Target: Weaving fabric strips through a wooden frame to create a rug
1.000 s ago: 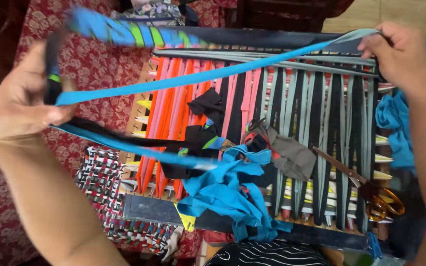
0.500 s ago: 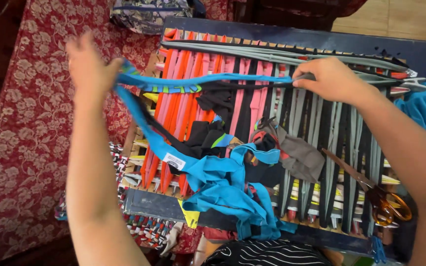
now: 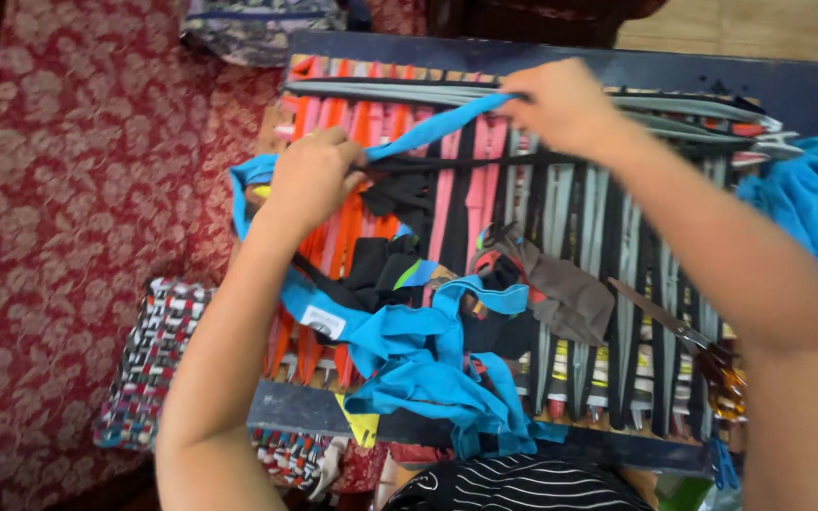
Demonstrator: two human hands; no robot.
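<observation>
Over the loom, hands stretch blue strip.

Blue fabric strip stretched taut between left hand and right hand, slanting up toward far edge of weaving frame. From left hand strip loops down frame's left side, ending in bunched blue heap with white label near frame's near edge. Thin black strip runs just below blue one.
</observation>
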